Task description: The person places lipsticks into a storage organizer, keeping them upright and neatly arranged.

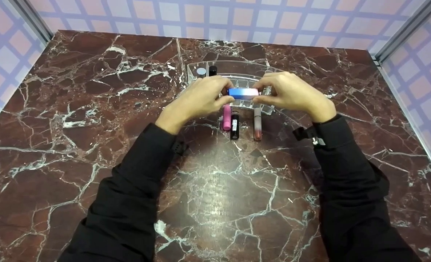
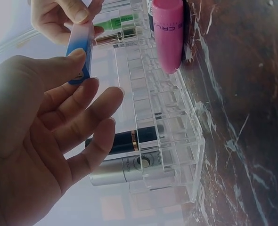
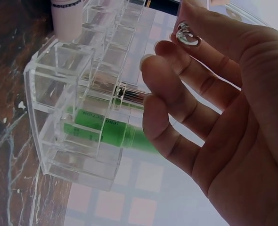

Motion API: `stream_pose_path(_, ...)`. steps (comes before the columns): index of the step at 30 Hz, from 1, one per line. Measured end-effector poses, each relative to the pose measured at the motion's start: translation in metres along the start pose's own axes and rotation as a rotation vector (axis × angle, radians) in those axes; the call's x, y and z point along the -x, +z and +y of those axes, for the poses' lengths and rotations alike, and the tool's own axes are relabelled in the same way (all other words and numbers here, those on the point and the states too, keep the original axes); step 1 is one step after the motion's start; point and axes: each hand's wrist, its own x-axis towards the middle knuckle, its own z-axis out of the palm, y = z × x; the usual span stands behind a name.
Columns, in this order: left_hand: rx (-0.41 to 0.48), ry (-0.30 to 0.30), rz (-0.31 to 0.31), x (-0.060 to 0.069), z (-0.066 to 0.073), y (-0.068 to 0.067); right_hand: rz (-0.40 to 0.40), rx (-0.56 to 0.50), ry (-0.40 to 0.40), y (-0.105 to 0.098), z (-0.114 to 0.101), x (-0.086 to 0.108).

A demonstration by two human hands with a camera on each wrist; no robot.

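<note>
Both hands hold a small stick-shaped tube [image 1: 243, 94], blue fading to white, level above a clear organizer [image 2: 195, 141]. My left hand [image 1: 204, 95] pinches its blue end between thumb and fingers. At the white end, my right hand [image 1: 295, 92] grips with thumb and fingertips. A shiny silver piece [image 3: 188, 35] shows by the right thumb; I cannot tell whether it belongs to the tube. Just below the hands lie a pink tube [image 1: 226, 118], a black tube [image 1: 234, 126] with a white label, and a grey-capped lip gloss [image 1: 258, 125].
The curved organizer has stepped rows of compartments. At its left stand a silver-grey tube [image 2: 113, 170] and a black tube [image 2: 122, 142] with a gold band. A green tube [image 3: 106, 129] and a metallic-banded one [image 3: 129, 94] stand at its right. Checked panels [image 1: 219, 16] border the marbled table [image 1: 215, 203].
</note>
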Motion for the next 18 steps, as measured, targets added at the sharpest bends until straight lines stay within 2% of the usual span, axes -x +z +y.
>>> stream_pose_path(12,0.015,-0.03,0.002,0.0022,-0.0017,-0.0012,-0.014,0.01,0.01,0.0019,0.0016,-0.0009)
stream_pose_path(18,0.053,-0.047,-0.006,0.0021,-0.0018,-0.0026,-0.015,0.027,0.034,0.0014,0.0007,-0.0005)
